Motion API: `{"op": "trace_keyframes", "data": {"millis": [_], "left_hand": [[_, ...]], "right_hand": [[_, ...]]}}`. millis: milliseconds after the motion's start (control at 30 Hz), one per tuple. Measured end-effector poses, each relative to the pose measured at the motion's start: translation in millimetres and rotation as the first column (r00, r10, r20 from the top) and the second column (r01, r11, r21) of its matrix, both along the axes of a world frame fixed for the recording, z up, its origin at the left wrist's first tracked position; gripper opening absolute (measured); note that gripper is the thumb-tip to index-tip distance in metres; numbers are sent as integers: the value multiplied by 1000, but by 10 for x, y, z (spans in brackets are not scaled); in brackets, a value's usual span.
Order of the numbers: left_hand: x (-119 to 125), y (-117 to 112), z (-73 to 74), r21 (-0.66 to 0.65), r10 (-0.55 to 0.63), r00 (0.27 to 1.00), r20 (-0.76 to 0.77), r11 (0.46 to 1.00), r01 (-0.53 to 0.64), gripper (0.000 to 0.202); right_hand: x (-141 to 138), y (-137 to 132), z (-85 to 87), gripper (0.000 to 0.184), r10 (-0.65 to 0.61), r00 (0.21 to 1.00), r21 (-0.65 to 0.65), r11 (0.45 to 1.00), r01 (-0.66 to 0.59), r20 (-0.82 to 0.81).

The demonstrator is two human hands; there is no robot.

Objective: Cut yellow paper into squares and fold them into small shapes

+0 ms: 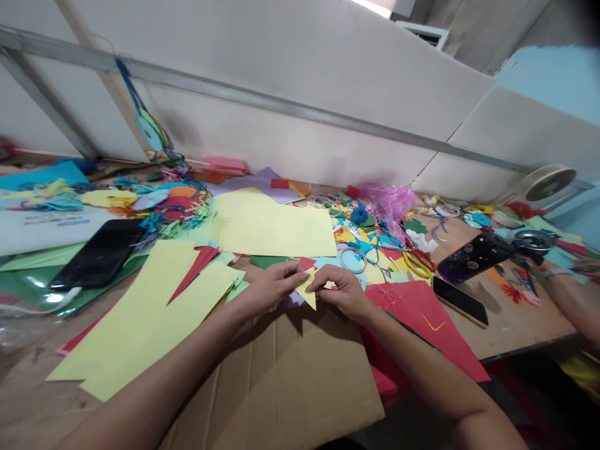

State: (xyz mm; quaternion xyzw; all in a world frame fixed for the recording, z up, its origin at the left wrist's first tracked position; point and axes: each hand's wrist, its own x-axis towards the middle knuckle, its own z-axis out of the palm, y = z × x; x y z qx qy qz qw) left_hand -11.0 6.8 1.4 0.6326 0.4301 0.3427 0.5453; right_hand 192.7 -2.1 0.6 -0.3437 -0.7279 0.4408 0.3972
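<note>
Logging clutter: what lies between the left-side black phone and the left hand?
Head view: a yellow paper sheet and a red paper triangle lie there.

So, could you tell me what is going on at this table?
A person pinches a small yellow paper piece between the left hand and the right hand, over a cardboard sheet. Yellow sheets lie to the left and a red sheet to the right. Scissors and a phone sit among paper scraps beyond, and another person's arm shows at the far right.
</note>
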Motion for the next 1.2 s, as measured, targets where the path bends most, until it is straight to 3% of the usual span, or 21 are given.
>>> {"op": "trace_keyframes", "data": {"millis": [167, 400, 700, 900, 1200], "left_hand": [[4, 15, -20, 58, 22, 999, -25, 998, -21, 44], [31, 17, -84, 81, 25, 1000, -3, 996, -25, 38], [64, -30, 5, 91, 27, 1000, -9, 995, -26, 34], [36, -21, 47, 70, 61, 998, 5, 996, -62, 36], [39, -38, 82, 107, 53, 998, -43, 993, -48, 34]], "right_hand": [[-3, -3, -35, 25, 25, 998, 37, 999, -28, 60], [-5, -11, -46, 17, -11, 994, 63, 998, 4, 111], [-16, -4, -64, 11, -8, 993, 66, 998, 0, 121], [-1, 4, 16, 9, -4, 998, 42, 999, 1, 57], [-1, 9, 25, 22, -13, 1000, -11, 1000, 14, 20]]}}
